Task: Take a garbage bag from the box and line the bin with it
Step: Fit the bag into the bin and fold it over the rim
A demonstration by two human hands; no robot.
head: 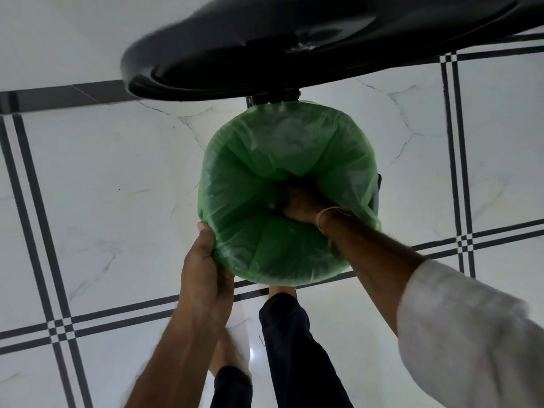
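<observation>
Garbage bag [282,160], green, lines the bin [378,192] and folds over its rim, with the black lid [265,54] raised at twelve o'clock. Your left hand [203,272] clasps bag and rim at seven o'clock. Your right hand [300,201] is sunk in the bag's middle; whether it grips anything cannot be told.

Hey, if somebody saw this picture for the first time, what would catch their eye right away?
The bright green garbage bag stands out, spread open in a round shape in the middle of the view. The right hand reaches down into it, and the left hand grips its near-left edge. A black lid stands open across the top, above a white tiled floor with dark stripes.
</observation>
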